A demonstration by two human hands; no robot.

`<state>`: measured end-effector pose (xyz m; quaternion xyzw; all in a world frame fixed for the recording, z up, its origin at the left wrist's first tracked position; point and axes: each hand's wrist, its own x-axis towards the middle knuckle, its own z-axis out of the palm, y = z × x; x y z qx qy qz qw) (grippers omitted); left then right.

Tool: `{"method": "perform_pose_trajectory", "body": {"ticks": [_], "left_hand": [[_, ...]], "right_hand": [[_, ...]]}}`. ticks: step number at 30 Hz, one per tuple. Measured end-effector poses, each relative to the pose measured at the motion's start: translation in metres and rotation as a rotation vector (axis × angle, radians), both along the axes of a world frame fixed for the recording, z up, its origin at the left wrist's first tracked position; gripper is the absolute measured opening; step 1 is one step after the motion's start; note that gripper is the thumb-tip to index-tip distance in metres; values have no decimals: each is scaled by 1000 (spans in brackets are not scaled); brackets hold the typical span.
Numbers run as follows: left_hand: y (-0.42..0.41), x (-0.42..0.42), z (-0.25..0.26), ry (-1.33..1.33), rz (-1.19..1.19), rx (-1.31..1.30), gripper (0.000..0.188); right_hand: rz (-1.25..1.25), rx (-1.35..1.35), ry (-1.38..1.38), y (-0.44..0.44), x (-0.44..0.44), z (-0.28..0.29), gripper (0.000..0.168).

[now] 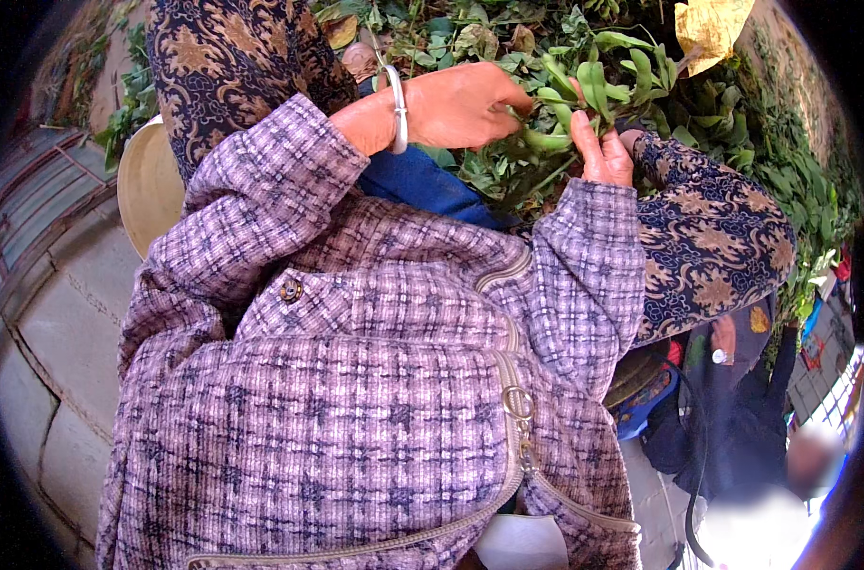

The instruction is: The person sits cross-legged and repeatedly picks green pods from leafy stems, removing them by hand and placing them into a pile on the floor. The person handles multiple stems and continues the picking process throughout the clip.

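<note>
My right hand (603,149) holds a bean stalk bearing a cluster of plump green pods (592,82) between thumb and fingers. From the left, my left hand (460,103) reaches across with curled fingers, closed at the near end of a green pod (547,140) in the same bunch. Its fingertips are partly hidden. A pale bangle (398,110) circles the left wrist. Beneath both hands lies a heap of cut leafy bean plants (489,171), some leaves dried and yellowed. Blue cloth (424,185) shows between my patterned trouser legs, under my left wrist.
A cream plastic bucket (143,189) stands beside my left leg on concrete slabs (68,285). A metal rack (40,178) lies farther left. More leafy stalks (774,171) pile up on the right. A large yellow leaf (713,32) is at the top. Another person (731,413) sits at the lower right.
</note>
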<state>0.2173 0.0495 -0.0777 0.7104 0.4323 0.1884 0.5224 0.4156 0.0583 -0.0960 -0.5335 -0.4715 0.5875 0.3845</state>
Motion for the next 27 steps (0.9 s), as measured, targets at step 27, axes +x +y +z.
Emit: {"method": "perform_pose_trajectory", "body": {"ticks": [27], "left_hand": [[-1,6,-8,-958,384,-767,16]], "right_hand": [[153,-32,121,-4,-13,22,45]]}}
